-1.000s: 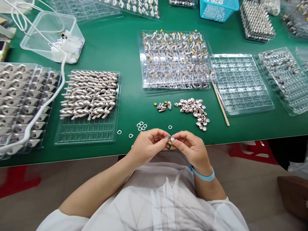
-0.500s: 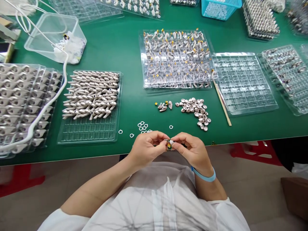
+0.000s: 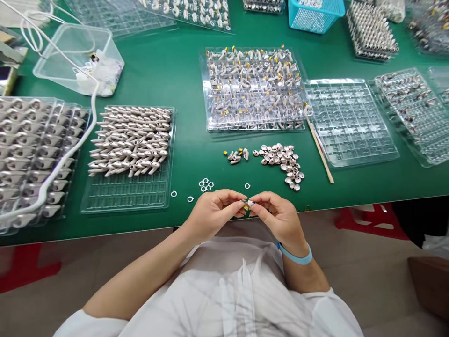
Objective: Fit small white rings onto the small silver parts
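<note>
At the table's front edge, my left hand (image 3: 212,213) pinches a small rounded earbud part, mostly covered by the fingertips. My right hand (image 3: 279,216) is also closed, its thumb and finger on a small pale earbud piece (image 3: 249,203). The fingertips of both hands almost meet, and a bit of yellow film (image 3: 246,208) shows between them. Whether the two pieces are joined I cannot tell. Just beyond the hands lie white rings (image 3: 206,185), a few earbud stems with yellow tabs (image 3: 235,156) and a loose pile of earbud cups (image 3: 284,161).
Left stand a tray of stemmed earbud shells (image 3: 129,140), larger shell trays (image 3: 21,154), a white cable (image 3: 68,157) and a clear bin (image 3: 63,75). Ahead is a filled parts tray (image 3: 256,89); right of it, a stick (image 3: 320,152), a clear tray (image 3: 351,121) and a blue basket (image 3: 315,18).
Both hands keep their pinch at nearly the same spot, with only slight finger movement. The whole view shifts a little as the head moves; the parts on the table stay put.
</note>
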Tool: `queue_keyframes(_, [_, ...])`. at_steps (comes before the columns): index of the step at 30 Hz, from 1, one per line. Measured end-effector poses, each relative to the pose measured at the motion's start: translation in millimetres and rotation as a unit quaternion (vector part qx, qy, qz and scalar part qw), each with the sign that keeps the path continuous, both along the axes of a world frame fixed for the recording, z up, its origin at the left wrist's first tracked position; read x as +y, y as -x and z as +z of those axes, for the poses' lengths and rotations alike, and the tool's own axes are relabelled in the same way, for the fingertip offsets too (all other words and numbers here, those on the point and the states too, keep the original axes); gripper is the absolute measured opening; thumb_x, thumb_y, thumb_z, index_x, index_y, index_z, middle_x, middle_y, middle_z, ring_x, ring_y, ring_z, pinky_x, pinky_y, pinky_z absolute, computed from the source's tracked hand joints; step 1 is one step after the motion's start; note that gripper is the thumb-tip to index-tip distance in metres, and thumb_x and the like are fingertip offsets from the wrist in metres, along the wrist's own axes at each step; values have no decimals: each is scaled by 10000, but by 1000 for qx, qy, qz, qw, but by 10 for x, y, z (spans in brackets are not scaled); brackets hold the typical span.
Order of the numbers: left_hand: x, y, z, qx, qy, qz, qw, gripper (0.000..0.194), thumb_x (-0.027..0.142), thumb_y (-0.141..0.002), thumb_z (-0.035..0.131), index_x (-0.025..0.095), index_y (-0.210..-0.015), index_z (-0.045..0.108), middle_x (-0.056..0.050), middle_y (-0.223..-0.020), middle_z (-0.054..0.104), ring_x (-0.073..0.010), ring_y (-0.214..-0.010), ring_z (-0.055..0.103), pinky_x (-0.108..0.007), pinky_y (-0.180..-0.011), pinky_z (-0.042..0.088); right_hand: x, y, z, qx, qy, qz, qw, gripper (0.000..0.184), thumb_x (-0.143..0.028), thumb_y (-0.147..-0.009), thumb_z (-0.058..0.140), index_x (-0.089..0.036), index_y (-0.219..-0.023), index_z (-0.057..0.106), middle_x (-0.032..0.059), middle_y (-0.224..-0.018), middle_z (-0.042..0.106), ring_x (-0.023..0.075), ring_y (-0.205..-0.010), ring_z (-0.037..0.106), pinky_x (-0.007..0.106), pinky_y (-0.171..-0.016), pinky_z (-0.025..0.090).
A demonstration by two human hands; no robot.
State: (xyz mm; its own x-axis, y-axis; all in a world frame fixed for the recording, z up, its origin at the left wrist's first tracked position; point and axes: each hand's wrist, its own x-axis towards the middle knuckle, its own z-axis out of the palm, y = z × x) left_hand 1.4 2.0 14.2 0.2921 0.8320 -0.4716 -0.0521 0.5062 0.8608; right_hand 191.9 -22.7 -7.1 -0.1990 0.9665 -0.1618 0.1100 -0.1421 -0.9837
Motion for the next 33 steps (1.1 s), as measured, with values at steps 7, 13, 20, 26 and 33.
queue_keyframes(7, [12,-5,41,-7,-1,-8,1000,186,254,-774,704,110,-891,710,-41,-760,732,-130,-681,698,-238,-701,600,-25,11,3,15,13,-11,1000,130,-292,-897,639,-234,-1006,680,13,-910,708,140,-751,707,266,-711,587])
queue_keyframes(13, [-32,-19,18,22,-45,-5,999,117,201,-780,658,113,-846,699,-23,-685,685,-110,-607,649,-209,-597,569,-24,26,-5,6,0,2,1000,117,-290,-900,632,-245,-1000,676,4,-890,691,128,-730,689,257,-704,573])
queue_keyframes(20, [-40,-3,2,42,-66,-25,997,169,244,-827,635,119,-904,719,-46,-761,715,-115,-639,660,-218,-633,577,5,-1,59,-29,-39,49,998,157,-273,-891,627,-221,-1035,657,42,-995,670,150,-839,656,275,-757,559])
queue_keyframes(26, [-59,-4,37,66,-91,-33,993,187,251,-832,623,123,-926,722,-53,-780,722,-126,-650,671,-221,-635,574,22,17,100,-57,-82,48,994,141,-230,-865,638,-224,-1006,644,28,-947,660,143,-809,630,277,-744,542])
queue_keyframes(33, [-86,12,-22,104,-100,-23,989,145,236,-805,625,124,-856,700,-32,-689,673,-112,-546,606,-217,-538,525,-12,14,98,-76,-88,62,991,157,-211,-855,642,-227,-1011,653,24,-900,681,153,-792,637,285,-732,545])
